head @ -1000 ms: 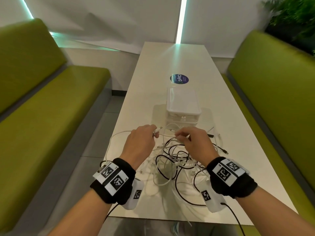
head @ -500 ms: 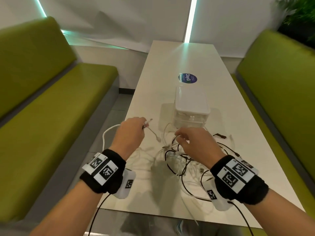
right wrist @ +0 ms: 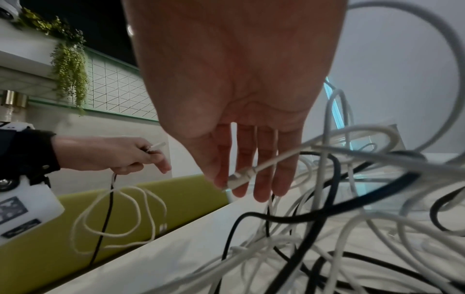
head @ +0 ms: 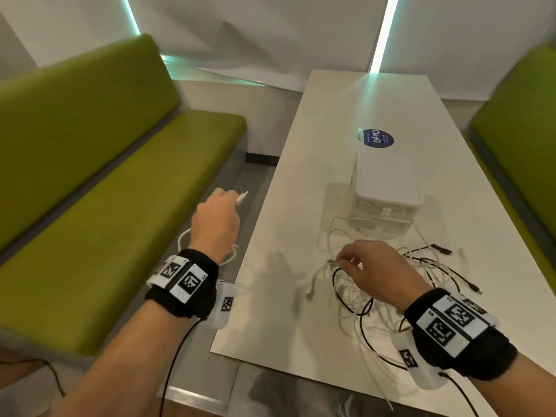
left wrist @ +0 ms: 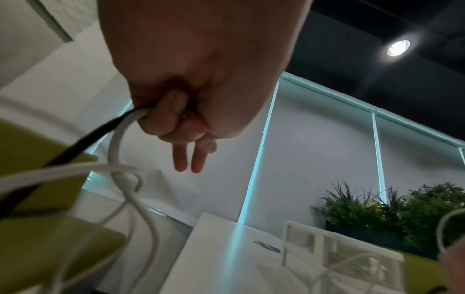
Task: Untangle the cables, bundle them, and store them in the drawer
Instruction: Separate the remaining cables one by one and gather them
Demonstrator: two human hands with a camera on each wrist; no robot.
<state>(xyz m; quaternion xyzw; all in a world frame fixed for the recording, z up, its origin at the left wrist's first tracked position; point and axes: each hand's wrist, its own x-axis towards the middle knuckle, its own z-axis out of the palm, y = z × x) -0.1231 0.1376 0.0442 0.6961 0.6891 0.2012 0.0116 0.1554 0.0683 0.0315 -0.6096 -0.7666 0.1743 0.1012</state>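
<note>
My left hand (head: 224, 203) is off the table's left edge, over the gap by the bench, fist curled round a white cable (left wrist: 114, 147). Its plug (head: 242, 198) sticks out past the knuckles and its loops (right wrist: 120, 214) hang below. A black lead runs out of the same fist in the left wrist view. My right hand (head: 346, 260) hovers over the tangle of white and black cables (head: 376, 299), thumb and forefinger pinching a white connector (right wrist: 239, 177). The small white drawer box (head: 386, 188) stands just behind the tangle.
The long white table (head: 285, 206) runs away from me with a round blue sticker (head: 376, 139) behind the box. Green benches flank it on the left (head: 105, 206) and right (head: 526, 130). Plants (left wrist: 377, 208) stand behind the right bench.
My left hand has swung left off the table, drawing the white cable out of the tangle. My right hand stayed over the pile and now pinches a connector. My view turned left.
</note>
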